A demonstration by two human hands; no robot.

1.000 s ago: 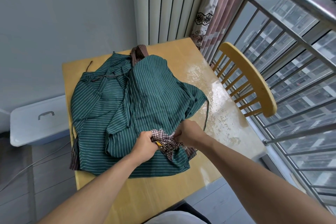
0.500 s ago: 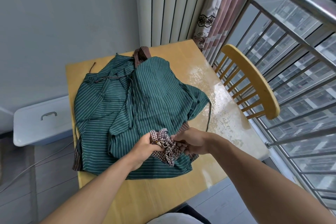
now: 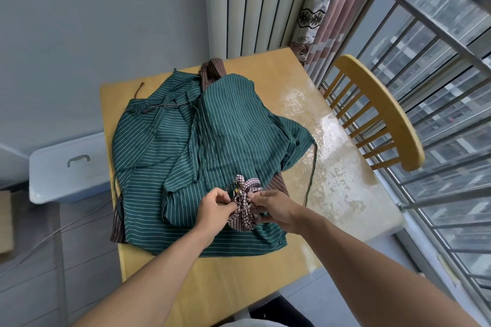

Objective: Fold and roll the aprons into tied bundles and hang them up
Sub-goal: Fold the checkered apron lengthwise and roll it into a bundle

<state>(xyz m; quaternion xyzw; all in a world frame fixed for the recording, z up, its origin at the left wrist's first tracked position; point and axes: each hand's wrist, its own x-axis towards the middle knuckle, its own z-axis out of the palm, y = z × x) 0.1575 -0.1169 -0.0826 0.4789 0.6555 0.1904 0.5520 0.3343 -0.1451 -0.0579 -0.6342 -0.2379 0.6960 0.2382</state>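
Hands, left (image 3: 215,206) and right (image 3: 275,208), pinch the ties of a soft, light checked bundle (image 3: 243,207) held between them above green striped aprons (image 3: 202,156); I would grip its rolled body, because loose ties probably slip.

You worked over a glossy wooden table (image 3: 265,268) whose finish reflected window glare. Soft matt cloth lay on it: green striped aprons (image 3: 225,125), a brown striped apron (image 3: 212,69), and a checked fabric bundle (image 3: 243,210). The chair (image 3: 382,111) looked like smooth painted wood, the railing (image 3: 435,32) like metal.
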